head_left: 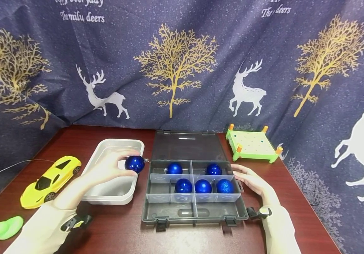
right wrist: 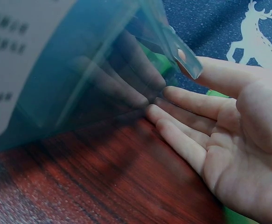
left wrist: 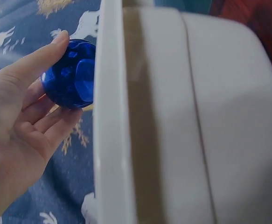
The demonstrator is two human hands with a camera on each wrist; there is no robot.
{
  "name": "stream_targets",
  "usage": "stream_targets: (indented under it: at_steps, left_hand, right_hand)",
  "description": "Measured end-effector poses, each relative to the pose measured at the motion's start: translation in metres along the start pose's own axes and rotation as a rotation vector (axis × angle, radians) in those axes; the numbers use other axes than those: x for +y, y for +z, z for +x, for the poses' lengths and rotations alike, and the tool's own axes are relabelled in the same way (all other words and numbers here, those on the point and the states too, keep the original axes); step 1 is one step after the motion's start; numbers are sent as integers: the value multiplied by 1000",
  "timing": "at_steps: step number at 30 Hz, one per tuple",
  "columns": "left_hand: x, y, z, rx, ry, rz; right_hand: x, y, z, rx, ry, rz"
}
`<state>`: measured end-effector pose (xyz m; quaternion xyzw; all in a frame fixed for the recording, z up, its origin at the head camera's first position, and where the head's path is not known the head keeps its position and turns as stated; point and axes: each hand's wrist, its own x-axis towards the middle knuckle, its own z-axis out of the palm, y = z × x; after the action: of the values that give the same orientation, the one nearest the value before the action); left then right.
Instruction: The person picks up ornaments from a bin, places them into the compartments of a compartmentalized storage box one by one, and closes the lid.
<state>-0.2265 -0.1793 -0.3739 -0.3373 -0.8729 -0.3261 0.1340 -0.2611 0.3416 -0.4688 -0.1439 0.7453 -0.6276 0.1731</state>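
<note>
A shiny blue ball (head_left: 134,164) is hovering by the right-hand rim of a white tray (head_left: 112,200), its silvery cap pointing toward the case, and the person's left hand (head_left: 110,167) is grasping it between thumb and fingers. Just to the right, a grey see-through case (head_left: 166,210) is lying open, its lid (head_left: 186,148) stretching out behind. Five more blue balls (head_left: 183,186) are sitting inside it: two in the back row, one on each side of the divider, and three in the middle row. The right hand (head_left: 254,181) is grasping nothing; its fingers are reaching out loosely against the case's right side. Farther out on the reddish-brown tabletop (head_left: 105,225), a yellow toy car (head_left: 52,181) and a green duck (head_left: 8,228) are resting to the left, while a green toy bed (head_left: 252,144) is standing at the back right, before a dark-blue deer-patterned cloth (head_left: 223,46).
</note>
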Motion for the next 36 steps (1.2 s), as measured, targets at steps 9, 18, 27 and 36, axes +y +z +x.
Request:
stream_targets:
  at_steps: [9,18,27,36]
  left_hand:
    - [17,24,11,-116,-6,36]
    - [29,38,21,-228,46,32]
    - [33,50,23,-313,36,19]
    - [35,55,24,-379,35,60]
  right_hand:
    - [0,2,0,23,2,-26]
    - [2,0,2,4,-19,13]
    - [3,0,2,10,8,6]
    - [2,-1,2,5,-4,7]
